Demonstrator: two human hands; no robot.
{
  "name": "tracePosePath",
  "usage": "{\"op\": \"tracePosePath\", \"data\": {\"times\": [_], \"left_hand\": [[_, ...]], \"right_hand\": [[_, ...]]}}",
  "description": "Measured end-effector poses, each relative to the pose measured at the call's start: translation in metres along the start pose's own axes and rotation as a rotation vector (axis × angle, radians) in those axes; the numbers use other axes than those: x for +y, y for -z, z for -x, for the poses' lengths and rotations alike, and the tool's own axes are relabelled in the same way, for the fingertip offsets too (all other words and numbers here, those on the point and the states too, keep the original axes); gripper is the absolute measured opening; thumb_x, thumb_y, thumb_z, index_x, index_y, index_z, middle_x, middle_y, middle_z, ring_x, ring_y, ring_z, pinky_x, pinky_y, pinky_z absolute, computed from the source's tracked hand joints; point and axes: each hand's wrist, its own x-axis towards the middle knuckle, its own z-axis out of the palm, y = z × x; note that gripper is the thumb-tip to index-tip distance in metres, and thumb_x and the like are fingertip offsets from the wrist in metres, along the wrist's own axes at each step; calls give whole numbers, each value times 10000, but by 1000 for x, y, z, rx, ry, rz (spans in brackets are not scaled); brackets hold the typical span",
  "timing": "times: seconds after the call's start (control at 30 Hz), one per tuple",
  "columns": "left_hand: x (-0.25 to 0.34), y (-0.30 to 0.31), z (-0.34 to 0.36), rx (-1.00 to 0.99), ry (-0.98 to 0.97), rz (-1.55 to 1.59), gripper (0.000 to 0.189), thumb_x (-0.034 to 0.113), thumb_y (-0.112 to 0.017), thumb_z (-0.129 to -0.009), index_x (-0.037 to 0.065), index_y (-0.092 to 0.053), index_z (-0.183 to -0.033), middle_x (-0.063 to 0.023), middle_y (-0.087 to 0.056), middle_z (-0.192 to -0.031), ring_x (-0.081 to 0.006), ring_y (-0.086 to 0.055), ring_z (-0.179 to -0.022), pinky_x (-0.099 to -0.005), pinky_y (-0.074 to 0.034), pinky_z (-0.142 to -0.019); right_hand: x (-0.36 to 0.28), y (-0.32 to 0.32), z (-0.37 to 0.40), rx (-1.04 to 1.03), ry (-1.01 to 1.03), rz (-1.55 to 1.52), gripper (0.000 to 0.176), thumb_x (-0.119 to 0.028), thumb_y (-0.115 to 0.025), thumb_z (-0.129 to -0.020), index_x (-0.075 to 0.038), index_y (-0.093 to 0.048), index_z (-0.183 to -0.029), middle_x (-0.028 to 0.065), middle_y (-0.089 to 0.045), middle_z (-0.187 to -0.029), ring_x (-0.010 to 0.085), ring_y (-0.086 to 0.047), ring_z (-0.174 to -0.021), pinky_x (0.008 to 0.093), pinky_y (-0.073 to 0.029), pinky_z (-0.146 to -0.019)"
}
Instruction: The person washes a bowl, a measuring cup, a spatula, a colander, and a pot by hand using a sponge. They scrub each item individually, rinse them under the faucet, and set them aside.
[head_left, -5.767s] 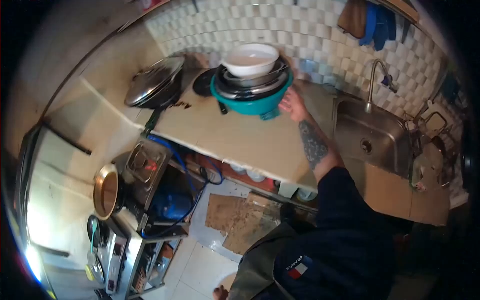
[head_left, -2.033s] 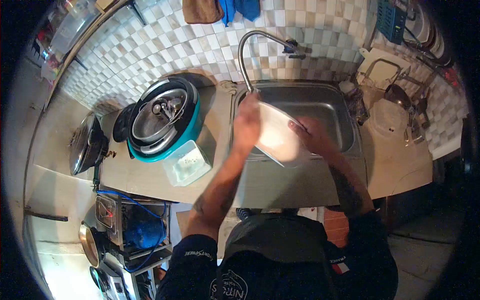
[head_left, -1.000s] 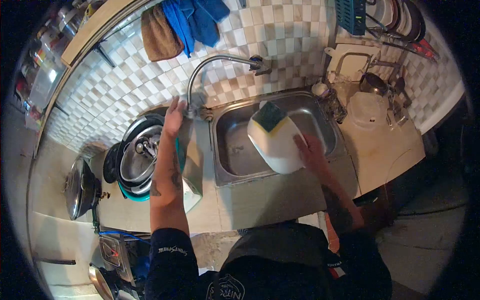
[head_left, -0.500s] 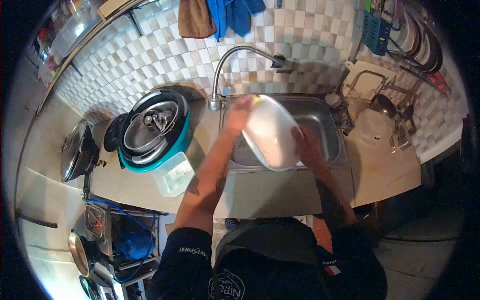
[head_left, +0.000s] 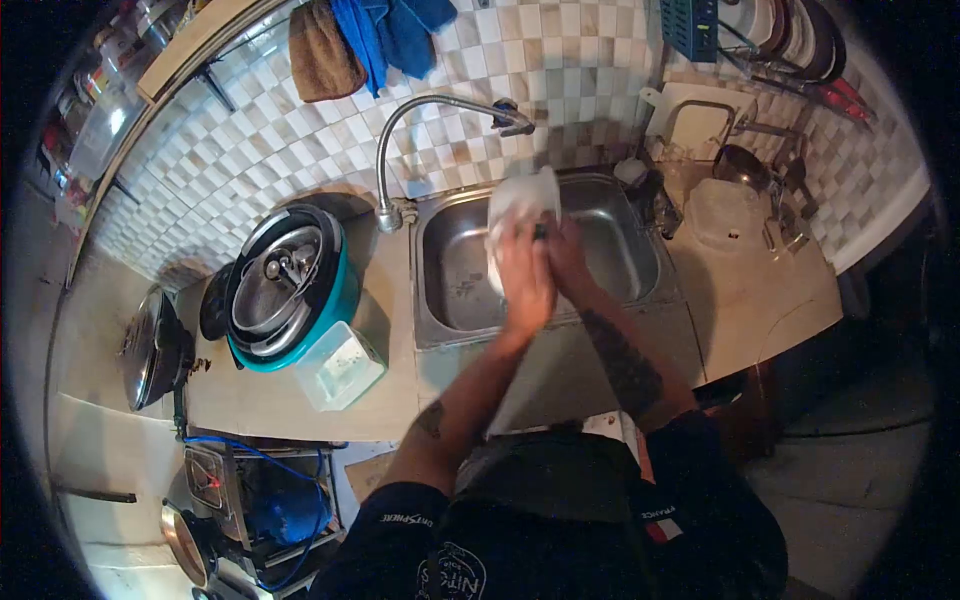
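Observation:
Over the steel sink (head_left: 455,325), a white container (head_left: 540,188) is tilted on edge and blurred by motion. My left hand (head_left: 525,275) lies against its near side, and its fingers are smeared. Beside it on the right, my right hand (head_left: 568,258) touches the container too, with its fingers mostly hidden. A small dark green bit shows between the hands; what it belongs to is unclear. The curved faucet (head_left: 382,165) stands at the sink's back left corner.
Left of the sink sits a teal basin (head_left: 350,290) with nested pots and utensils, beside a clear plastic box (head_left: 345,370). A lidded pan (head_left: 150,350) stands further left. On the right are a translucent container (head_left: 722,212) and a dark glass (head_left: 662,208).
The white container has turned from broadside to edge-on and is smaller in view. My hands have come from its opposite sides to close together. The view has shifted slightly.

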Motion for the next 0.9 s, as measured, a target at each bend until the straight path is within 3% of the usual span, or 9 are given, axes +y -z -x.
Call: {"op": "tracePosePath", "data": {"times": [0.07, 0.2, 0.37, 0.47, 0.53, 0.6, 0.67, 0.77, 0.9], "left_hand": [[-40, 10, -34, -489, 92, 69, 327, 252, -395, -1028, 41, -595, -1180, -226, -593, -1223, -377, -569, -1139, -458, -454, -959], [-72, 13, -74, -364, 37, 75, 216, 171, -493, -929, 70, -648, -1040, -148, -652, -1070, -364, -610, -1046, -474, -470, -939], [-8, 37, 17, -365, -296, -152, 429, 118, -497, -886, -53, -512, -1279, -255, -447, -1360, -458, -368, -1326, -599, -245, -1132], [-72, 19, 69, -56, -17, 63, 417, 156, -458, -926, -47, -504, -1288, -264, -442, -1371, -439, -403, -1308, -540, -280, -1131], [-89, 17, 57, 247, 316, 444, 427, 215, -418, -970, -50, -500, -1293, -276, -445, -1363, -406, -431, -1296, -468, -334, -1110], [-125, 20, 31, -39, 485, 416, 399, 198, -415, -1004, -18, -491, -1331, -286, -461, -1355, -403, -463, -1270, -420, -379, -1071], [-129, 19, 1, -270, 100, -78, 373, 165, -424, -1008, 0, -492, -1336, -282, -486, -1337, -409, -476, -1257, -428, -384, -1065], [-77, 0, -40, -253, 10, 140, 362, 106, -482, -973, 21, -506, -1324, -245, -526, -1319, -408, -485, -1252, -412, -395, -1067], [-123, 15, -43, -529, 416, 381, 401, 194, -430, -1011, 21, -465, -1372, -236, -503, -1347, -380, -477, -1262, -390, -406, -1062]], "right_hand": [[-7, 7, 10, -123, 12, -56, 402, -359, -482, -1019, 8, -598, -1136, 174, -613, -881, 261, -588, -820, 394, -469, -766], [-3, 4, 14, -136, -239, -236, 402, -366, -491, -1007, -1, -608, -1130, 130, -624, -920, 220, -586, -835, 401, -488, -748], [31, 10, 23, 294, 349, 535, 538, -454, -468, -999, 0, -517, -1283, 173, -623, -1079, 274, -619, -958, 435, -518, -830], [-38, 24, 18, 185, -709, -1110, 489, -351, -428, -1036, 28, -467, -1341, 155, -606, -1187, 253, -613, -1063, 411, -483, -899], [-35, 37, 32, 122, -649, -976, 509, -404, -413, -1037, 24, -517, -1291, 141, -611, -1160, 220, -612, -1009, 398, -494, -868], [-41, 42, 39, 93, -508, -712, 519, -432, -419, -1032, 19, -553, -1250, 125, -619, -1111, 204, -618, -939, 382, -510, -809], [-1, 30, 38, -78, -527, -475, 520, -446, -444, -1022, 22, -580, -1204, 99, -617, -1032, 179, -600, -858, 360, -504, -740], [2, 23, 48, -8, -630, -422, 551, -506, -456, -1002, 15, -609, -1097, 78, -589, -881, 193, -538, -733, 400, -457, -648], [-44, 38, 35, 172, -670, -643, 471, -439, -510, -1002, -3, -606, -1151, 50, -583, -900, 138, -547, -759, 328, -469, -646]]}}
